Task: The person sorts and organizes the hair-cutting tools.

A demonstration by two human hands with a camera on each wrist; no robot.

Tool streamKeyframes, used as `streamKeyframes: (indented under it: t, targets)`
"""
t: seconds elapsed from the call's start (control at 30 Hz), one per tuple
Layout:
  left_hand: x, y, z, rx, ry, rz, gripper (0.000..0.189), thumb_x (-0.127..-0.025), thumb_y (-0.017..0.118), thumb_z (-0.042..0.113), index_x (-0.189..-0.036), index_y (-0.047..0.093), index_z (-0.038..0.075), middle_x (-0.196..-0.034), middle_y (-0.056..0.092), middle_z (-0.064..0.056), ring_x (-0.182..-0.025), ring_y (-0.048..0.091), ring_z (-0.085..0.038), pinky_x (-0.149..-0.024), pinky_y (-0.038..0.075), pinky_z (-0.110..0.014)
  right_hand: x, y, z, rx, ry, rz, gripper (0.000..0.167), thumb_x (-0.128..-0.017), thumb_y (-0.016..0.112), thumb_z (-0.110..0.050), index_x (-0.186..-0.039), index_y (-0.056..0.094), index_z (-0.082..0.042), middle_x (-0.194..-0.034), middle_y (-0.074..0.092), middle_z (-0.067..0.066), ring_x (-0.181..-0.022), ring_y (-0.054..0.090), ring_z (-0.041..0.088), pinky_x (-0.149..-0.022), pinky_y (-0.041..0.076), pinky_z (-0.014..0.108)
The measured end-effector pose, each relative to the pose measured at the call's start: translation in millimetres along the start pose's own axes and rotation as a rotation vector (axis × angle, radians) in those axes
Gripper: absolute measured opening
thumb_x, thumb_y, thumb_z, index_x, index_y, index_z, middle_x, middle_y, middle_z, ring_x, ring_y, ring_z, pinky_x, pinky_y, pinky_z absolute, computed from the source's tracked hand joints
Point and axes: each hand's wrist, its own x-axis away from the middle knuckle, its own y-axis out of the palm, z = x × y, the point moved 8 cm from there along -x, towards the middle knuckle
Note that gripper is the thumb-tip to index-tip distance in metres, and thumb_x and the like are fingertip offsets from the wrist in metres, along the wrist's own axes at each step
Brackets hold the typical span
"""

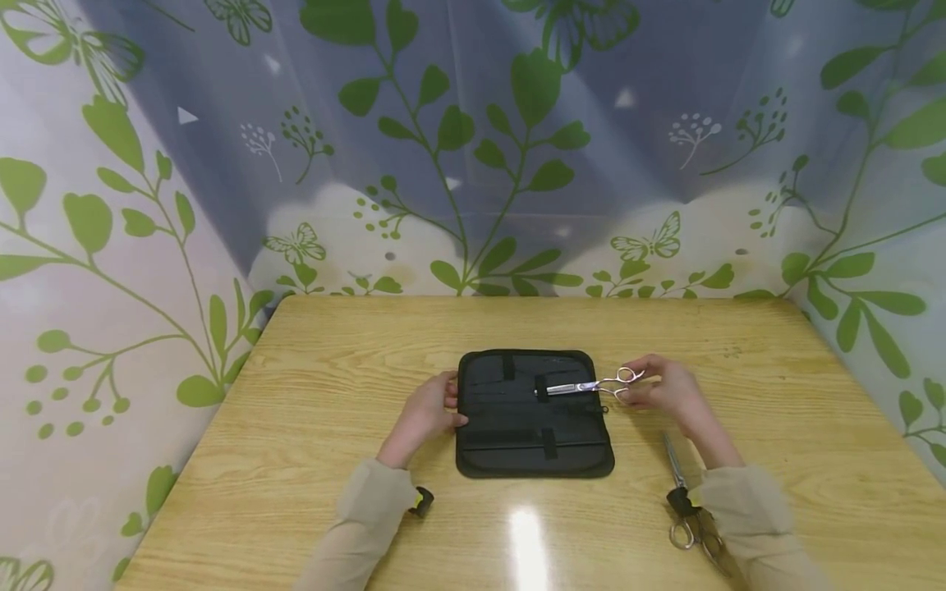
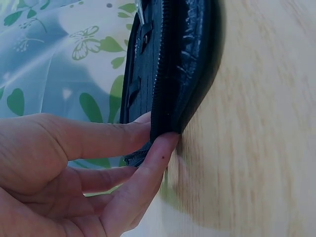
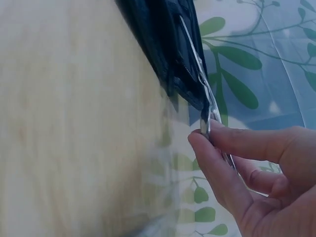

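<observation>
A black zip case (image 1: 532, 460) lies unfolded on the wooden table, with elastic loops and slots inside. My left hand (image 1: 429, 410) pinches its left edge between thumb and fingers; the left wrist view shows the zip edge (image 2: 160, 74) in that pinch. At the case's right side my right hand (image 1: 668, 390) holds silver scissors (image 1: 587, 387) by the finger rings. The scissors' blades point left over the case, their tip at an elastic loop (image 1: 542, 388). In the right wrist view the scissors (image 3: 200, 74) slant along the case, thumb and fingers pinching the handle.
A second pair of scissors (image 1: 681, 535) lies on the table (image 1: 310, 369) near my right forearm, partly hidden by the sleeve and wrist strap. A leaf-patterned curtain (image 1: 473, 164) hangs behind the table and along both sides.
</observation>
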Motion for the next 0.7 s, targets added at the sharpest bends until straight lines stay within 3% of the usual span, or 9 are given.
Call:
streamKeyframes:
  t: [0.27,0.7]
  targets:
    - [0.0,-0.4,0.3,-0.012,-0.004,0.007,0.073,-0.078,0.083,-0.005,-0.143,0.050,-0.005,-0.116,0.064,-0.014,-0.100,0.064,-0.026,-0.088,0.054,-0.038,0.3,11,-4,-0.016,-0.005,-0.033,0.051,-0.090,0.069,0.008,-0.136,0.050,0.015,-0.127,0.055,0.035,-0.094,0.072,0.024,-0.076,0.061,0.032]
    - [0.7,0.5,1.8,-0.057,-0.013,0.010,0.073,-0.078,0.084,-0.003,-0.143,0.050,-0.004,-0.114,0.065,-0.013,-0.099,0.065,-0.025,-0.091,0.053,-0.041,-0.4,13,1,0.023,0.048,-0.055,0.048,-0.091,0.066,0.012,-0.137,0.050,0.016,-0.132,0.053,0.037,-0.092,0.072,0.022,-0.077,0.061,0.031]
